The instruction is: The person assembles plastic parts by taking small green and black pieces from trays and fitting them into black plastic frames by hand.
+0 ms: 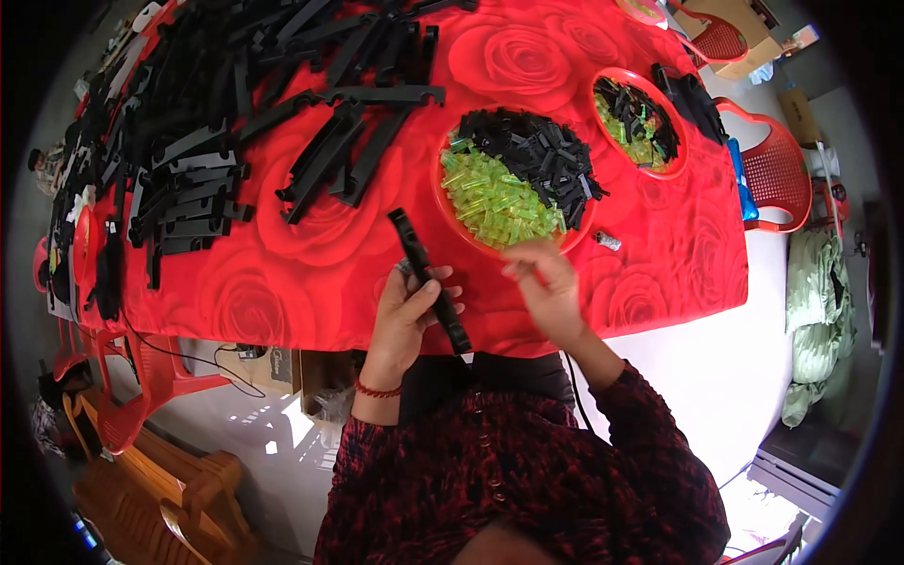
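Observation:
My left hand (403, 315) is closed round a long, narrow black plastic strip (416, 250), held tilted over the table's near edge, thumb on top. Something greyish shows at a fingertip of that hand. My right hand (548, 294) is at the near rim of a red bowl (471, 242), fingers bent together; whether a small piece is between them is hidden. Inside the bowl, small translucent yellow-green pieces (494, 200) lie on the near left and small black pieces (551, 160) on the far right.
Many black plastic strips (202, 198) are heaped across the table's left and far side. A second red bowl (680, 155) of mixed pieces stands at right, near a small silvery roll (608, 242). Red chairs (777, 165) and a wooden bench (155, 480) surround the red rose-patterned tablecloth (320, 306).

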Motion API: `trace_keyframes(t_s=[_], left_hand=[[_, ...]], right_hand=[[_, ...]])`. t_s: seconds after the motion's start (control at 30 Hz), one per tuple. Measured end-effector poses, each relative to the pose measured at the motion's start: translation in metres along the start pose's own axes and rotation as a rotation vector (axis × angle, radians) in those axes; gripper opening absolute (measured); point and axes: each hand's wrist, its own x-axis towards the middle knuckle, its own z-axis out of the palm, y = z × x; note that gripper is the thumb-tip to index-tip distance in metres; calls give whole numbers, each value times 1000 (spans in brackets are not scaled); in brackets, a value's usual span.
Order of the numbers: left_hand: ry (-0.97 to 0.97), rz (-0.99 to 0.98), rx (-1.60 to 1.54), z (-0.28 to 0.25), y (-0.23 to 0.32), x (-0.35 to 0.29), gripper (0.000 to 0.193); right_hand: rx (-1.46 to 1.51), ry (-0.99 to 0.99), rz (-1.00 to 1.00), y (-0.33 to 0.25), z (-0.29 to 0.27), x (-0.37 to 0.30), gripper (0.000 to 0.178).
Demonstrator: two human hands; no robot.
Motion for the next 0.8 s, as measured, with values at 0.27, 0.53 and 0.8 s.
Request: trace_keyframes(t_s=[0.27, 0.53, 0.8], left_hand=[[-49, 64, -8, -2, -31, 16, 40], [-88, 111, -178, -25, -38, 14, 52], [-219, 76, -354, -34, -40, 19, 49]], right_hand=[[-741, 184, -36, 4, -19, 37, 23], [-1134, 161, -39, 11, -7, 47, 37], [-1172, 138, -15, 15, -11, 46, 31]])
